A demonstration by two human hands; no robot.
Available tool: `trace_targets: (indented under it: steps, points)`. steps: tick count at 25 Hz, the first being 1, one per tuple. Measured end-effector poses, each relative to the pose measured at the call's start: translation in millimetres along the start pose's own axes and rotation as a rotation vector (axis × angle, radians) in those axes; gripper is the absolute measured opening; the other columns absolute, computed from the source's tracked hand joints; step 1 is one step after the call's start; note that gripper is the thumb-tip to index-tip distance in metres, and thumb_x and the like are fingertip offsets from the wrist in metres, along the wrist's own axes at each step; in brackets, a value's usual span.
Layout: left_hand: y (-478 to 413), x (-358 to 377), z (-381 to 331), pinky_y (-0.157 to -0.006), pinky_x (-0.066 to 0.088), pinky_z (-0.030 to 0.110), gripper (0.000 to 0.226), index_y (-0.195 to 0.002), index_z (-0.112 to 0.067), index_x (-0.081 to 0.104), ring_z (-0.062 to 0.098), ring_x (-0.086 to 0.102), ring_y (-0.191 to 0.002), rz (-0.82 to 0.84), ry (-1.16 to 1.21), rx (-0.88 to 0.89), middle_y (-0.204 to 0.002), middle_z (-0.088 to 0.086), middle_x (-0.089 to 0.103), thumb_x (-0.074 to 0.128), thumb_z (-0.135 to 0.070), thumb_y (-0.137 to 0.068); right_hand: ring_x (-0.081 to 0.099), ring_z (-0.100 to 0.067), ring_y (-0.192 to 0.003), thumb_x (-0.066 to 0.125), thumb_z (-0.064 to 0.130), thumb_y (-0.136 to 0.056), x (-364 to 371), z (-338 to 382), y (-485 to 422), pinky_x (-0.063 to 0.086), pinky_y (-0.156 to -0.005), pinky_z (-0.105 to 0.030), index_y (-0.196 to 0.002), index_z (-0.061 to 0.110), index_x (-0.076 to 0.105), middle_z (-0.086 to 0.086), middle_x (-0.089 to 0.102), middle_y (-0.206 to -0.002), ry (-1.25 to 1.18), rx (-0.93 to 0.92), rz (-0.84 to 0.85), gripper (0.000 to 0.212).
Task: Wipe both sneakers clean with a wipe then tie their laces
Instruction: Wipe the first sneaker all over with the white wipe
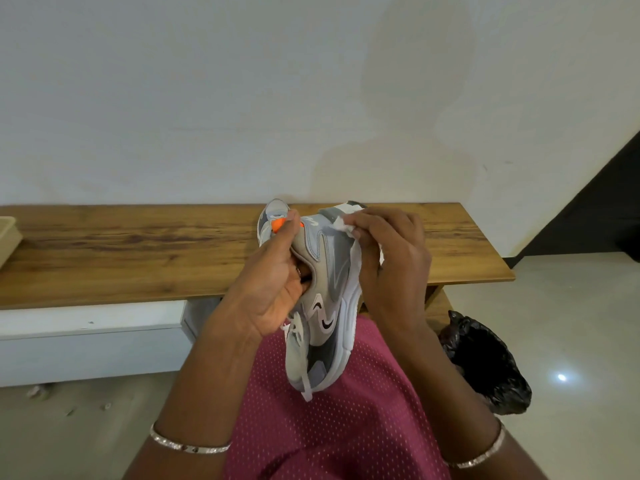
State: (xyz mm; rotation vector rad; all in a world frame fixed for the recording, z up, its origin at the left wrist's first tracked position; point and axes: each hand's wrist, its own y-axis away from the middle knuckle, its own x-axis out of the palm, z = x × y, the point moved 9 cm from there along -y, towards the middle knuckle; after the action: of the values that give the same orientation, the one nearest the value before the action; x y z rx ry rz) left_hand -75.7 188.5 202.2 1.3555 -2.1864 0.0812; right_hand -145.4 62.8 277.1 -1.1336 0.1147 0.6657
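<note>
A grey and white sneaker (327,306) with an orange heel tab is held up over my lap, heel toward the table and toe toward me. My left hand (273,282) grips it at the collar, with fingers inside the opening. My right hand (388,261) pinches a white wipe (344,224) against the heel side of the shoe and wraps round its white sole. Loose white laces (301,341) hang near the toe. A second sneaker (273,211) stands behind on the wooden table, mostly hidden by my left hand.
The long wooden table (138,251) runs along a white wall in front of me. A beige tray (8,237) sits at its far left. A bin lined with a black bag (491,365) stands on the floor at my right. A white low cabinet (86,341) is under the table.
</note>
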Motion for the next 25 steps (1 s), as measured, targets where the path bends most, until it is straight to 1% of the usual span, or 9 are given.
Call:
trace_targets:
  steps: [6, 9, 12, 16, 18, 20, 21, 22, 25]
  points:
    - [0, -3, -2, -0.098, 0.054, 0.038, 0.061, -0.133, -0.008, 0.056, 0.024, 0.065, -0.114, 0.073, -0.014, -0.015, -0.125, 0.015, 0.067, 0.031, -0.054, -0.102, 0.064, -0.018, -0.099, 0.070, -0.001, -0.089, 13, 17, 46, 0.053, -0.084, -0.030, -0.105, 0.006, 0.075, -0.006, 0.069, -0.104, -0.146, -0.012, 0.091, 0.018]
    - [0, 3, -1, -0.096, 0.051, 0.038, 0.064, -0.132, -0.005, 0.058, 0.024, 0.066, -0.109, 0.105, 0.010, -0.008, -0.122, 0.014, 0.068, 0.032, -0.055, -0.102, 0.063, -0.019, -0.098, 0.070, 0.002, -0.090, 13, 23, 34, 0.051, -0.083, -0.027, -0.108, 0.006, 0.074, -0.005, 0.069, -0.104, -0.143, -0.035, 0.093, 0.019]
    - [-1, 11, 0, -0.096, 0.049, 0.038, 0.066, -0.131, -0.008, 0.060, 0.022, 0.063, -0.105, 0.151, -0.007, 0.012, -0.115, 0.012, 0.066, 0.030, -0.059, -0.100, 0.061, -0.019, -0.095, 0.072, 0.007, -0.089, 10, 35, 12, 0.049, -0.081, -0.026, -0.102, 0.008, 0.074, -0.002, 0.071, -0.099, -0.161, -0.080, 0.061, 0.012]
    - [1, 14, 1, -0.104, 0.044, 0.039, 0.066, -0.111, -0.013, 0.071, 0.021, 0.063, -0.110, 0.179, 0.035, 0.015, -0.112, 0.010, 0.068, 0.027, -0.060, -0.099, 0.061, -0.022, -0.096, 0.072, 0.006, -0.089, 18, 41, 14, 0.050, -0.082, -0.030, -0.102, 0.009, 0.075, -0.003, 0.072, -0.101, -0.152, -0.096, 0.068, 0.014]
    - [1, 11, 1, -0.110, 0.040, 0.043, 0.071, -0.119, -0.012, 0.069, 0.028, 0.061, -0.119, 0.184, 0.033, 0.021, -0.122, 0.015, 0.066, 0.025, -0.063, -0.098, 0.063, -0.022, -0.093, 0.073, 0.005, -0.088, 18, 37, 27, 0.051, -0.081, -0.028, -0.101, 0.007, 0.075, -0.005, 0.072, -0.100, -0.149, -0.096, 0.057, 0.013]
    - [1, 9, 0, -0.117, 0.032, 0.051, 0.076, -0.133, -0.010, 0.059, 0.039, 0.047, -0.134, 0.196, 0.004, 0.022, -0.137, 0.021, 0.057, 0.024, -0.066, -0.097, 0.065, -0.021, -0.090, 0.074, 0.004, -0.087, 13, 31, 43, 0.053, -0.077, -0.030, -0.098, 0.005, 0.075, -0.007, 0.071, -0.098, -0.116, -0.080, 0.027, 0.011]
    - [0, 9, 0, -0.117, 0.031, 0.052, 0.076, -0.136, -0.010, 0.056, 0.040, 0.044, -0.135, 0.200, -0.005, 0.023, -0.139, 0.021, 0.056, 0.024, -0.066, -0.097, 0.065, -0.021, -0.089, 0.074, 0.003, -0.087, 10, 28, 48, 0.054, -0.075, -0.031, -0.098, 0.003, 0.075, -0.008, 0.070, -0.097, -0.110, -0.060, 0.016, 0.011]
    - [-1, 8, 1, -0.116, 0.033, 0.052, 0.076, -0.137, -0.010, 0.056, 0.041, 0.046, -0.134, 0.202, -0.007, 0.026, -0.138, 0.019, 0.057, 0.025, -0.066, -0.097, 0.065, -0.020, -0.089, 0.074, 0.003, -0.087, 8, 25, 49, 0.054, -0.075, -0.032, -0.098, 0.003, 0.075, -0.008, 0.070, -0.097, -0.115, -0.036, 0.014, 0.011]
    - [0, 13, 0, -0.103, 0.043, 0.048, 0.078, -0.133, -0.006, 0.058, 0.035, 0.055, -0.113, 0.200, -0.053, 0.033, -0.124, 0.021, 0.058, 0.026, -0.067, -0.097, 0.066, -0.020, -0.090, 0.072, 0.004, -0.089, 5, 26, 33, 0.054, -0.077, -0.030, -0.097, 0.002, 0.075, -0.008, 0.069, -0.096, -0.169, -0.003, 0.002, 0.009]
